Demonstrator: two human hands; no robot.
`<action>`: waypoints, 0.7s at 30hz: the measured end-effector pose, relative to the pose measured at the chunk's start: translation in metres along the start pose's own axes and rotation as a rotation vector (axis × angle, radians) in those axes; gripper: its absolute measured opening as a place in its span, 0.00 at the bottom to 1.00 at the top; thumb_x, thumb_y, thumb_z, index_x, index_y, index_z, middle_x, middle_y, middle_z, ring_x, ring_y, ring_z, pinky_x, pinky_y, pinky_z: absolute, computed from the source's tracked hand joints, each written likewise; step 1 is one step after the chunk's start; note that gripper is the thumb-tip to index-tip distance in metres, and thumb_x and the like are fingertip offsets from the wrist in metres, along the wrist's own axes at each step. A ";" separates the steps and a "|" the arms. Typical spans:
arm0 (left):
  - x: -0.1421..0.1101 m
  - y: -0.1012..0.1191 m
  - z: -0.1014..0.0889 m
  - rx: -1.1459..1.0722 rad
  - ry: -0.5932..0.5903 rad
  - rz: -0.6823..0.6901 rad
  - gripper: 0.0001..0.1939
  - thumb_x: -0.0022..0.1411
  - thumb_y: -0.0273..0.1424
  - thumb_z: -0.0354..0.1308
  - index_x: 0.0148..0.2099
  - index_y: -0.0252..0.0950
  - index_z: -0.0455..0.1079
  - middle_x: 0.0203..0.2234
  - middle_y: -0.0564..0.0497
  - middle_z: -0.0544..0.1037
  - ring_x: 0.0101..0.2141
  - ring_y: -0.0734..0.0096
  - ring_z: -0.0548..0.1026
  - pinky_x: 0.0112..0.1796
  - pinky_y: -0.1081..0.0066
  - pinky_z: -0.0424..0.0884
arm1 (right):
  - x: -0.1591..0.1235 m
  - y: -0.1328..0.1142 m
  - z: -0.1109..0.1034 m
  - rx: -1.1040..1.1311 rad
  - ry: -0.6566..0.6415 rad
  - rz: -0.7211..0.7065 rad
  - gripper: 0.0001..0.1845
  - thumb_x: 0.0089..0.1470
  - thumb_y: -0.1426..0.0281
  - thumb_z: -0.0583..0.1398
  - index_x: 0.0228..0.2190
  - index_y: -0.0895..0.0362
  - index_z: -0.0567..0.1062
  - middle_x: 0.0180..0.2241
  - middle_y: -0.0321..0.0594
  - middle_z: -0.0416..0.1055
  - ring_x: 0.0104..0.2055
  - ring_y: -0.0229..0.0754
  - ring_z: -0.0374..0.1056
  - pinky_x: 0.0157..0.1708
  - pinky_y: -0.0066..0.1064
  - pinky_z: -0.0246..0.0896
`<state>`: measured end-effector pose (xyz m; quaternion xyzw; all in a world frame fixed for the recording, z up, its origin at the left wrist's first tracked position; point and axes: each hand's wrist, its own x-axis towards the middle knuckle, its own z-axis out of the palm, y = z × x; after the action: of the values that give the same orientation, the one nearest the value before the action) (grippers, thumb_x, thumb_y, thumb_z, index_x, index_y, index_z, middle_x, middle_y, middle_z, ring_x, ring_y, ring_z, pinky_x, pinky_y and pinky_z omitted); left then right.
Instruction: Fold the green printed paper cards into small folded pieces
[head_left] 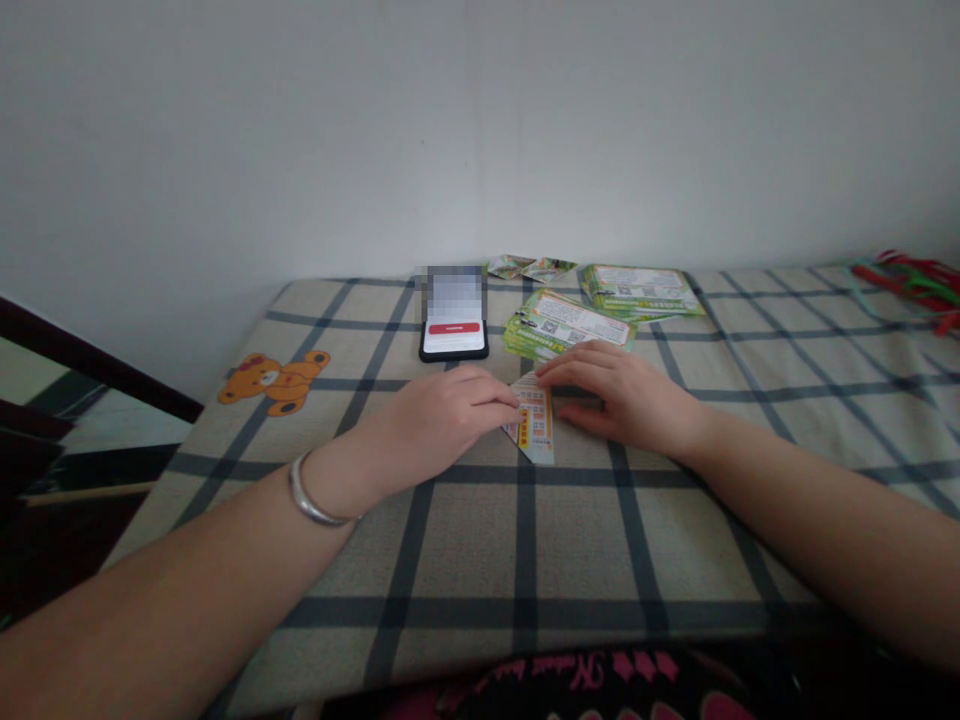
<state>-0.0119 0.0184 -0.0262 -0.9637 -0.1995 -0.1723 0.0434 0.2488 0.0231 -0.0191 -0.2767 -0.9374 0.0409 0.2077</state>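
Note:
A folded printed paper with slanted edges lies flat on the checked tablecloth between my hands. My left hand rests on its left edge, fingers together and lightly curled, covering part of it; a silver bangle sits on that wrist. My right hand touches the paper's upper right with its fingertips, the thumb held apart below. Just behind the right fingers is a fanned stack of green and white leaflets. Whether the left fingers pinch the paper is hidden.
A phone with a lit screen lies behind my left hand. More leaflets and small folded papers lie by the wall. An orange bear cutout is at the left, a red and green bundle far right.

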 end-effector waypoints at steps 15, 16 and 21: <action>0.000 0.003 0.004 0.006 -0.012 -0.171 0.13 0.67 0.23 0.50 0.46 0.38 0.74 0.41 0.48 0.75 0.41 0.66 0.72 0.42 0.63 0.72 | 0.000 -0.004 -0.001 -0.198 -0.002 -0.181 0.13 0.63 0.68 0.55 0.45 0.52 0.77 0.49 0.38 0.75 0.52 0.46 0.68 0.49 0.41 0.64; 0.001 0.003 0.005 0.005 -0.021 -0.174 0.13 0.67 0.23 0.50 0.47 0.38 0.74 0.41 0.47 0.75 0.41 0.66 0.72 0.42 0.63 0.72 | 0.001 -0.006 -0.001 -0.219 -0.010 -0.187 0.13 0.63 0.68 0.55 0.45 0.52 0.77 0.49 0.37 0.75 0.51 0.46 0.68 0.48 0.42 0.64; 0.002 0.003 0.004 0.024 -0.016 -0.164 0.11 0.67 0.24 0.50 0.46 0.36 0.73 0.41 0.48 0.75 0.42 0.66 0.71 0.43 0.64 0.72 | 0.003 -0.007 0.003 -0.099 -0.024 -0.130 0.15 0.61 0.68 0.56 0.47 0.56 0.75 0.50 0.40 0.74 0.53 0.45 0.68 0.53 0.40 0.64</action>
<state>-0.0077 0.0170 -0.0297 -0.9448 -0.2803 -0.1649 0.0392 0.2418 0.0192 -0.0192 -0.2248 -0.9566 -0.0158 0.1847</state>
